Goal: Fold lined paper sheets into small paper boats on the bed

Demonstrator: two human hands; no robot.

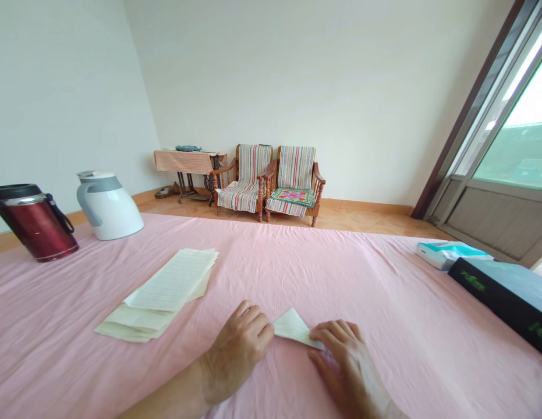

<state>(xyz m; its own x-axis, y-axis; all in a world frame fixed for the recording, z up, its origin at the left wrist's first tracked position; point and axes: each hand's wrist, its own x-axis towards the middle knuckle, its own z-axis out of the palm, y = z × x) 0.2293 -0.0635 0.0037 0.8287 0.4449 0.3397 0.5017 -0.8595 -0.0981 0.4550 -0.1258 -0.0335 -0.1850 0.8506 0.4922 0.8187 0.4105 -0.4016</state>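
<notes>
A small piece of folded lined paper (292, 325), its top coming to a point, lies between my two hands on the pink cloth (371, 279). My left hand (242, 349) is closed, its fingers curled and pinching the paper's left corner. At the right corner, the fingers of my right hand (344, 355) press on the paper, with the thumb lower down and a little apart. The fingertips partly cover both corners. Left of my left hand rests a loose stack of lined paper sheets (166, 285).
A red thermos mug (39, 224) and a white jug (113, 203) stand at the far left. On the right are a blue and white packet (445, 253) and a black-sided box (498, 297). Two wooden chairs (292, 169) and a side table (187, 161) stand beyond the cloth's far edge.
</notes>
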